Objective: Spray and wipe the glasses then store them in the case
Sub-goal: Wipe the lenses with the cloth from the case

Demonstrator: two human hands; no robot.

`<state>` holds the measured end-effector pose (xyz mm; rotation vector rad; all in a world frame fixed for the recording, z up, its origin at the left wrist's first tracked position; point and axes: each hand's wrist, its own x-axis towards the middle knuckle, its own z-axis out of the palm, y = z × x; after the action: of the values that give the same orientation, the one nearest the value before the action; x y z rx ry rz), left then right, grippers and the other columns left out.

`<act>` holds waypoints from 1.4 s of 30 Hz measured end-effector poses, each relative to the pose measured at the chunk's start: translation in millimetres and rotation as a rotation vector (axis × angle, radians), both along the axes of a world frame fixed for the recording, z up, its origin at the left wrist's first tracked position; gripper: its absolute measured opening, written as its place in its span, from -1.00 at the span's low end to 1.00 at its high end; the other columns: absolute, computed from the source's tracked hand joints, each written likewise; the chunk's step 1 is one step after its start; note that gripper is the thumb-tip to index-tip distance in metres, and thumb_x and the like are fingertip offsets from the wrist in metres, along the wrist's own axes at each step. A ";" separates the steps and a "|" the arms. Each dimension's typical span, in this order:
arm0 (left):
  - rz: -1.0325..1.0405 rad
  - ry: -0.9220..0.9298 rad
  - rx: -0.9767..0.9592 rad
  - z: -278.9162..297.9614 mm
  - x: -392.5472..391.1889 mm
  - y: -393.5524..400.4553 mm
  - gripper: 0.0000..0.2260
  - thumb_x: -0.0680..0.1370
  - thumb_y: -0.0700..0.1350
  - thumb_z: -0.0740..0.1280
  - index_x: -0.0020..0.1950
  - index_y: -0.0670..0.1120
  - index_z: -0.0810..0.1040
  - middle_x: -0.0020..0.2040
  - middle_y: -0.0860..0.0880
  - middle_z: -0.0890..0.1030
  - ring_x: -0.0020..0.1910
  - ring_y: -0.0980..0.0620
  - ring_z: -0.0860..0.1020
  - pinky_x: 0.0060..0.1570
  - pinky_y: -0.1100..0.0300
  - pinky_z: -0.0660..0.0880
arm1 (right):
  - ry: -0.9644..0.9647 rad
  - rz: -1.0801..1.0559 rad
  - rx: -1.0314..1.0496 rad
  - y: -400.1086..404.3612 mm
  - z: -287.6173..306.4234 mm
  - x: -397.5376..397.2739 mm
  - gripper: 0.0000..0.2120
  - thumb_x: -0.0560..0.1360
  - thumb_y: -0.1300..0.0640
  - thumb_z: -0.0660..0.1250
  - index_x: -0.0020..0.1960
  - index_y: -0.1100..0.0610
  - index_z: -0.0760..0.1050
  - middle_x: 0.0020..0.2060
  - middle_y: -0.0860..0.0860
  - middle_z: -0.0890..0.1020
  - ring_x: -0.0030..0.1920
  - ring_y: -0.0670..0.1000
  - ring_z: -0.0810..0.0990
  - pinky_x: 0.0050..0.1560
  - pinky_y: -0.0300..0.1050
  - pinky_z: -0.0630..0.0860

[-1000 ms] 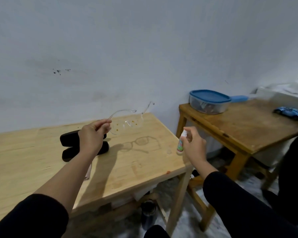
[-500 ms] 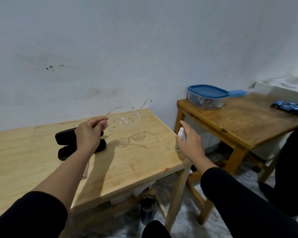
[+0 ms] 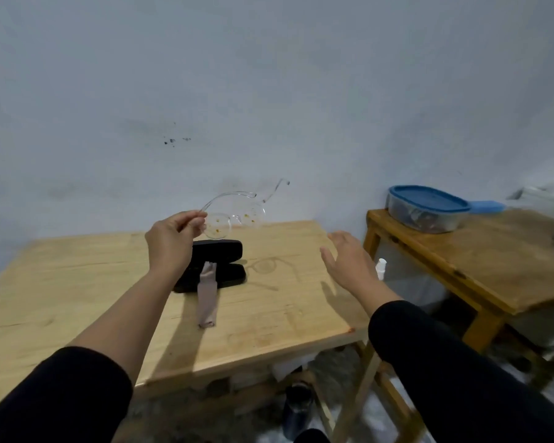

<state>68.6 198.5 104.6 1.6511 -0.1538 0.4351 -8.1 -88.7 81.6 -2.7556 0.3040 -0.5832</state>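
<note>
Glasses [image 3: 235,215]: clear frame, yellow specks on both lenses, held in the air above the black case [image 3: 213,265], near the wall. Left hand [image 3: 171,243] pinches one temple between thumb and fingertips. Case lies open on the light wooden table [image 3: 77,282], a grey cloth [image 3: 207,295] draped over its front edge. Right hand [image 3: 349,263] is empty, fingers spread, hovering over the table's right side. Spray bottle [image 3: 380,268] stands just behind it at the table edge.

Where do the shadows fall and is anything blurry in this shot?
Head view: light from above casts the glasses' outline and both arms' shadows onto the table; the right hand is slightly motion-blurred; the wide lens bows the table edges; the far-right side looks soft.
</note>
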 end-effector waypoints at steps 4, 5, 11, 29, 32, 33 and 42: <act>0.071 0.015 -0.015 -0.9 -0.9 41.4 -0.87 0.53 -0.21 0.31 -0.04 -0.08 0.65 -0.16 0.01 0.66 -0.20 0.21 0.64 -0.21 0.58 0.42 | 0.032 0.118 0.023 44.9 -11.6 26.5 -0.54 0.60 -0.02 0.09 0.44 0.15 0.26 0.44 0.07 0.30 0.44 0.04 0.23 0.37 -0.06 0.24; 0.091 0.019 -0.016 -2.7 -1.3 52.1 -0.88 0.53 -0.21 0.31 -0.04 -0.08 0.64 -0.16 0.01 0.66 -0.23 0.23 0.64 -0.22 0.59 0.41 | 0.041 0.151 0.028 57.5 -16.0 32.5 -0.55 0.60 -0.02 0.09 0.44 0.15 0.27 0.44 0.06 0.30 0.44 0.04 0.24 0.37 -0.07 0.24; 0.215 0.040 0.018 -16.5 -2.0 110.1 -0.87 0.53 -0.22 0.32 -0.06 -0.04 0.64 -0.18 0.06 0.65 -0.34 0.39 0.58 -0.22 0.61 0.38 | 0.055 0.380 0.105 132.2 -44.9 61.7 -0.60 0.60 0.01 0.10 0.39 0.10 0.35 0.37 -0.01 0.39 0.32 -0.01 0.40 0.19 -0.26 0.28; 0.299 0.123 0.044 -57.6 22.7 156.2 -0.87 0.54 -0.20 0.31 -0.04 -0.04 0.64 -0.19 0.10 0.65 -0.28 0.32 0.62 -0.20 0.57 0.41 | 0.091 0.582 0.114 172.6 -86.4 110.0 -0.70 0.56 0.04 0.20 0.19 0.11 0.57 0.05 0.05 0.62 0.06 0.05 0.46 -0.02 -0.24 0.25; 0.299 0.123 0.043 -60.2 24.4 151.8 -0.88 0.53 -0.19 0.32 -0.05 -0.03 0.64 -0.19 0.06 0.65 -0.29 0.33 0.61 -0.22 0.59 0.40 | 0.091 0.575 0.178 170.4 -87.1 113.1 -0.72 0.55 0.03 0.22 0.11 0.14 0.61 -0.02 0.05 0.61 0.04 0.03 0.49 -0.02 -0.25 0.27; 0.301 0.126 0.040 -60.9 25.1 151.2 -0.88 0.53 -0.19 0.32 -0.06 -0.02 0.64 -0.18 0.06 0.65 -0.29 0.33 0.61 -0.21 0.58 0.41 | 0.091 0.573 0.192 169.8 -85.0 112.8 -0.72 0.54 0.03 0.23 0.11 0.13 0.61 -0.02 0.04 0.61 0.05 0.01 0.49 -0.01 -0.24 0.29; 0.285 0.122 0.028 -61.0 27.5 137.9 -0.87 0.54 -0.21 0.31 -0.07 -0.02 0.63 -0.19 0.09 0.64 -0.31 0.32 0.61 -0.13 0.47 0.50 | 0.135 0.752 0.182 146.7 -65.9 87.9 -0.59 0.35 -0.21 0.32 0.16 -0.13 0.48 0.02 -0.10 0.53 0.04 -0.11 0.49 0.04 -0.26 0.41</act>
<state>96.0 336.4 43.6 1.7290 0.1692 0.5468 79.8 58.0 15.7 -2.4659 -0.6008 -0.1566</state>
